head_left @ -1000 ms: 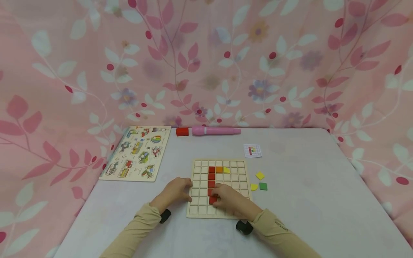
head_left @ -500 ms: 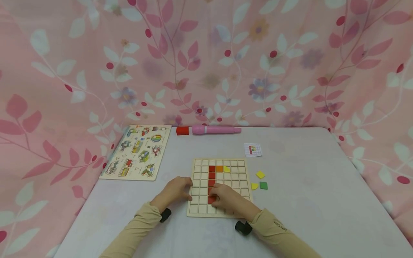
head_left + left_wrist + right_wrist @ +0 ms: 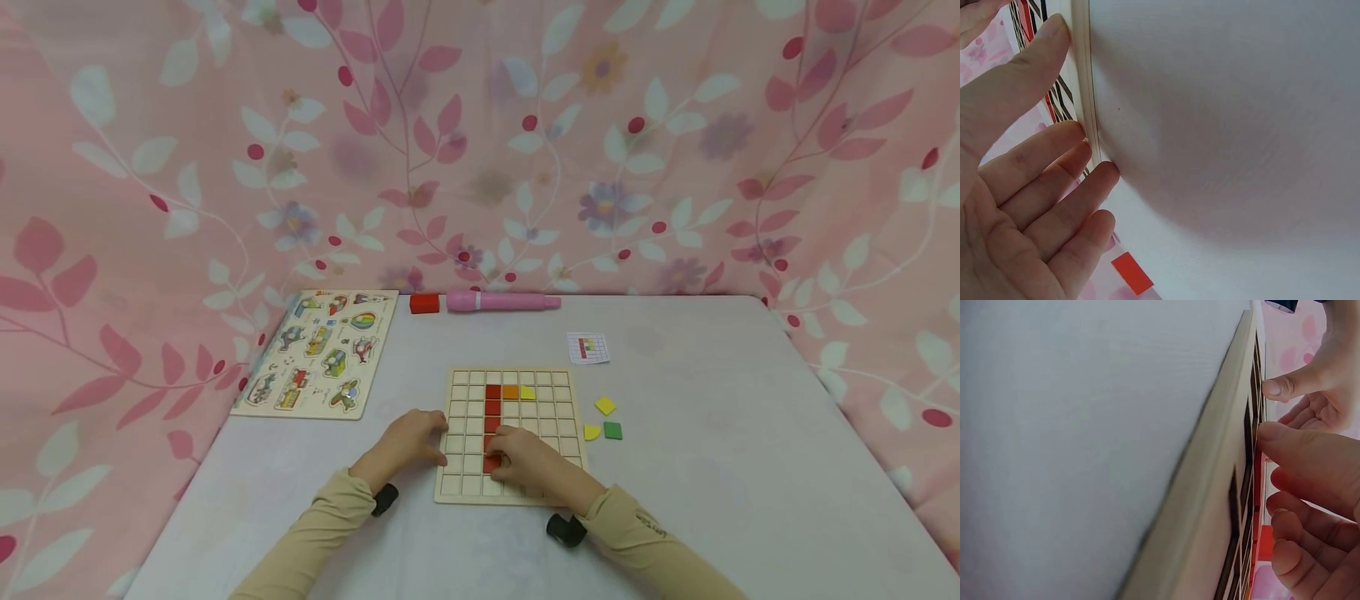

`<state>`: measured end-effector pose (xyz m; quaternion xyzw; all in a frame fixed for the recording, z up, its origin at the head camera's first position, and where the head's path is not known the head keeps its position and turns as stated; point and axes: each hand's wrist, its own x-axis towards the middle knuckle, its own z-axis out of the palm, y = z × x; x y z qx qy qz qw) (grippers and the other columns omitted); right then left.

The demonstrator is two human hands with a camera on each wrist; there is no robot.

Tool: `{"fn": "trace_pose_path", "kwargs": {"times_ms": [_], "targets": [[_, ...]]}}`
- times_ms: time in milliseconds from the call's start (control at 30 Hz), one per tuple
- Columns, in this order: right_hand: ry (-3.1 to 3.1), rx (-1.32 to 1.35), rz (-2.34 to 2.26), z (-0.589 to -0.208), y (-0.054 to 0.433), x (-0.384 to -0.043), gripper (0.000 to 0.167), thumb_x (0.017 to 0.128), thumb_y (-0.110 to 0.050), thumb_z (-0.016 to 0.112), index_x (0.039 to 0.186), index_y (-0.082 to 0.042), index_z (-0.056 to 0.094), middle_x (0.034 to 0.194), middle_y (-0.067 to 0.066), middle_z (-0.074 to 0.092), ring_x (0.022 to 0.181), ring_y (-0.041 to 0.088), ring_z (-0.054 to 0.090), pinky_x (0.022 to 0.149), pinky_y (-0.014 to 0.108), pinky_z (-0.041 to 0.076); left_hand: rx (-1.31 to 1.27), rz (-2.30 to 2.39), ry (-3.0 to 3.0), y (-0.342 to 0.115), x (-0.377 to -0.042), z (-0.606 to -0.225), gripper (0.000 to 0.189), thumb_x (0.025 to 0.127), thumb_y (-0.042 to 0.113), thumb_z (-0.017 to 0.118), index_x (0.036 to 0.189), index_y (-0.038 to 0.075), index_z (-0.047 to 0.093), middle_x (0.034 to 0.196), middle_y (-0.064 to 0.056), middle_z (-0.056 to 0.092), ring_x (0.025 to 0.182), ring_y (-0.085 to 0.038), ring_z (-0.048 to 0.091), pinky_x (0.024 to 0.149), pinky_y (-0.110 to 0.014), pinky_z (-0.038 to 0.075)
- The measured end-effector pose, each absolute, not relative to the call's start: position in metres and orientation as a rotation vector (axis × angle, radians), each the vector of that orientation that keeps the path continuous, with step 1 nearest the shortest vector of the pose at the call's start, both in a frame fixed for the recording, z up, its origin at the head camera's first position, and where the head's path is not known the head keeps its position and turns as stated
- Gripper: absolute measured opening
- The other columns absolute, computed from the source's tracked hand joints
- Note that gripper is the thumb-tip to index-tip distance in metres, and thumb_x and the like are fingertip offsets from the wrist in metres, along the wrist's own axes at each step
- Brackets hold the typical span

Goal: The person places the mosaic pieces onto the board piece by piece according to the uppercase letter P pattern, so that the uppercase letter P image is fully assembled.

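The lowest red tile (image 3: 491, 466) could sit crooked if the right hand (image 3: 531, 460), which seems to pinch it narrowly between thumb and finger, releases it unevenly; it lies toward seven o'clock on the grid board (image 3: 453, 467). The left hand (image 3: 405, 440), relaxed and wide, touches the board at nine o'clock; a hard push might slide it. The board looks like smooth pale wood, square-celled; the tile, flat and square.

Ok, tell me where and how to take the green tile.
Probably pinch its near and far edges, toward the right, coming from above and the right. The green tile is square and lies flat on the table, with a yellow wedge close left and a yellow tile just beyond.
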<state>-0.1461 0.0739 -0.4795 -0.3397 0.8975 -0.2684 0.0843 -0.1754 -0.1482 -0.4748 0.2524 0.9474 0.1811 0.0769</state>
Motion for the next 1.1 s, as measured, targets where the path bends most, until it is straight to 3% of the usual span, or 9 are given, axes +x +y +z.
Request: {"fn": "trace_pose_path", "kwargs": {"times_ms": [167, 433, 900, 1100], "targets": [[2.662, -1.012, -0.865, -0.476, 0.078, -0.147, 0.016, 0.076, -0.016, 0.071, 0.090, -0.008, 0.066, 0.083, -0.005, 0.054, 0.072, 0.009, 0.048, 0.062, 0.016, 0.043, 0.757, 0.549, 2.835, -0.148, -0.175, -0.475, 0.049, 0.055, 0.019, 0.083, 0.097, 0.002, 0.066, 0.102, -0.007, 0.062, 0.093, -0.027, 0.056, 0.081, -0.037, 0.044], [2.752, -1.253, -0.997, -0.463, 0.099, -0.155, 0.019, 0.075, -0.012, 0.070, 0.091, -0.002, 0.065, 0.084, 0.005, 0.058, 0.059, 0.010, 0.045, 0.052, 0.016, 0.040, 0.764, 0.556, 2.830, -0.149, -0.174, -0.475, 0.049, 0.056, 0.020, 0.083, 0.097, 0.002, 0.066, 0.104, -0.007, 0.062, 0.094, -0.028, 0.055, 0.082, -0.037, 0.043], [2.937, -1.106, -1.016, -0.453, 0.183, -0.161, 0.025, 0.071, -0.011, 0.075, 0.090, 0.001, 0.063, 0.080, 0.005, 0.056, 0.058, 0.015, 0.045, 0.048, 0.019, 0.036, 0.797, 0.557, 2.844, -0.149, -0.175, -0.475, 0.047, 0.056, 0.020, 0.083, 0.097, 0.002, 0.067, 0.100, -0.005, 0.062, 0.092, -0.026, 0.056, 0.079, -0.037, 0.044], [2.996, -0.959, -0.996, -0.460, 0.219, -0.168, 0.026, 0.069, -0.011, 0.076, 0.089, 0.002, 0.064, 0.081, 0.006, 0.058, 0.055, 0.008, 0.040, 0.045, 0.019, 0.035, 0.797, 0.562, 2.852, -0.149, -0.175, -0.477, 0.047, 0.056, 0.019, 0.083, 0.096, 0.002, 0.066, 0.100, -0.005, 0.062, 0.091, -0.026, 0.056, 0.079, -0.037, 0.044]]}}
